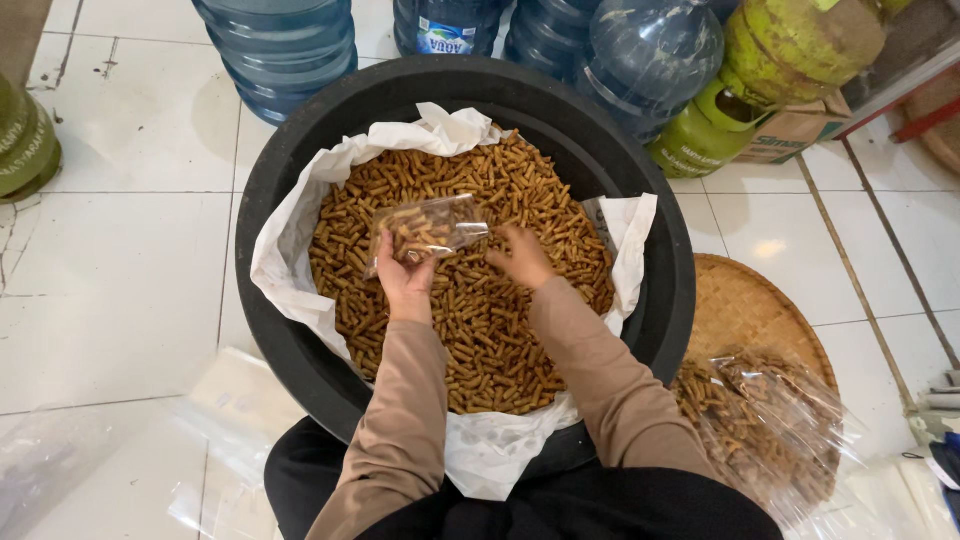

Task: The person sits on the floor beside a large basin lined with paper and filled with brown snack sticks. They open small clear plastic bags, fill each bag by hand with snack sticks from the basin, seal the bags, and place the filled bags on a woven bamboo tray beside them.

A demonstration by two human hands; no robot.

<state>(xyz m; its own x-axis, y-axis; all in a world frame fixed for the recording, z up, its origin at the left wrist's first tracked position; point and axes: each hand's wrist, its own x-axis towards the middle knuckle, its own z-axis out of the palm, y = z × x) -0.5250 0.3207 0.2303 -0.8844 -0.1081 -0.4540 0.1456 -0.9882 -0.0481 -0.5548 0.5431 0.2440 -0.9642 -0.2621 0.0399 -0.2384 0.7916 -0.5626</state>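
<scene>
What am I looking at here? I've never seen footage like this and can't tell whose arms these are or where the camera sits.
There is no machine: the single picture comes from a camera worn on a person's head, looking down at their own arms. The left hand holds up a small clear bag partly filled with brown snack sticks. The right hand rests on the heap of sticks, which fills a black tub lined with white paper. To the right, filled bags lie on a woven tray. Water jugs stand behind on the tiled floor.

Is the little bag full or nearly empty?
Nearly empty: the clear bag in the left hand holds only a few brown sticks, lying near its bottom.
</scene>
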